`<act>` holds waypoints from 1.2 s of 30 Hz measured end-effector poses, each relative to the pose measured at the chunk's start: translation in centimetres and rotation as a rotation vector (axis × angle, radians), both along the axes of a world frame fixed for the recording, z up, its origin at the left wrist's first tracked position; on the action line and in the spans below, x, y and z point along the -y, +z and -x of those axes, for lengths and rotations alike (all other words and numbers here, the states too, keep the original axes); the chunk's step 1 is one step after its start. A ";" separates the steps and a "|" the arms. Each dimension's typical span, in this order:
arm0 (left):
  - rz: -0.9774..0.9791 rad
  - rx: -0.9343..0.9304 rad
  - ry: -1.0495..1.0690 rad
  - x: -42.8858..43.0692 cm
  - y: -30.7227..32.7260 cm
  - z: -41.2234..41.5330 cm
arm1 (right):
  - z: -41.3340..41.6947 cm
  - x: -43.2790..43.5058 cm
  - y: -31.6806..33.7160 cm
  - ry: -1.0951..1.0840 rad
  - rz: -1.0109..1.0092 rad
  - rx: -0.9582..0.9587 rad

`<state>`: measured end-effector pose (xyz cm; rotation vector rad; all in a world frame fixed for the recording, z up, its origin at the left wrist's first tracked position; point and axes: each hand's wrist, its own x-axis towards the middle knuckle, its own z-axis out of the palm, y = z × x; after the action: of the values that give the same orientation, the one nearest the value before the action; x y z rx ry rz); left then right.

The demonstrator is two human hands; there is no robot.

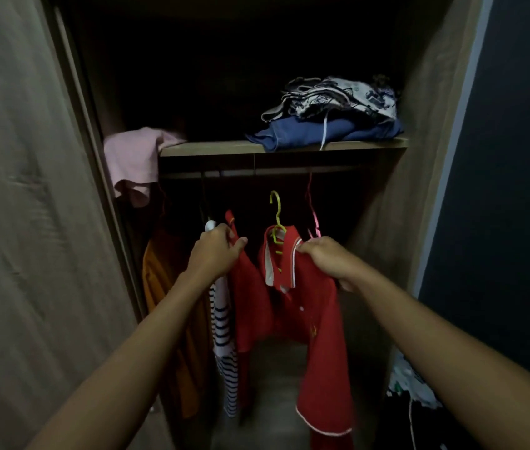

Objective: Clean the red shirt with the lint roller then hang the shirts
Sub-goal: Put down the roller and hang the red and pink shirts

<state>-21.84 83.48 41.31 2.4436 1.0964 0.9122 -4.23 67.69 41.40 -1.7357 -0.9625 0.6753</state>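
Everything is placed from the rail (257, 173) that runs under the shelf (211, 147). Left of the rail's end, a pink cloth (133, 164) droops off the shelf edge. Below the rail's left part hangs an orange garment (159, 287), and just right of it a striped shirt (224, 336).

The left hand (215, 251) is in front of the striped shirt's top, its fingers curled round one shoulder of the red shirt (289, 313). I cannot tell whether it also holds the striped shirt.

The red shirt hangs below the middle of the rail, spread between both hands. It is on a yellow hanger (276, 219) whose hook sits under the rail and is not over it yet. Just right of that hook, a pink hanger (313, 212) hangs from the rail. The right hand (325, 258) pinches the shirt's other shoulder by the white-trimmed collar.

Above the rail's right part, folded clothes (331, 112) are stacked on the shelf.

The shirt looks light and limp. Its sleeves dangle freely, so it will sag and could slide off the thin plastic hanger if tilted. The shoulders are a sound grip for keeping it spread, but hooking it on would likely go better with one hand on the hanger's neck, just under the hook. The lint roller is not visible.
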 end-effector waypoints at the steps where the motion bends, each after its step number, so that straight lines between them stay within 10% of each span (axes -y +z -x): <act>1: 0.010 -0.009 0.009 -1.1 0.0 -0.6 | 0.0 -1.0 0.0 -0.016 -0.009 -0.003; 36: -0.074 -0.327 -0.030 -10.1 0.6 -4.6 | -4.9 -15.4 -0.5 -0.318 -0.051 0.341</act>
<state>-17.24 93.58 41.93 2.7299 1.1425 0.5643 0.63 83.10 40.92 -1.9389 -0.8908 0.1501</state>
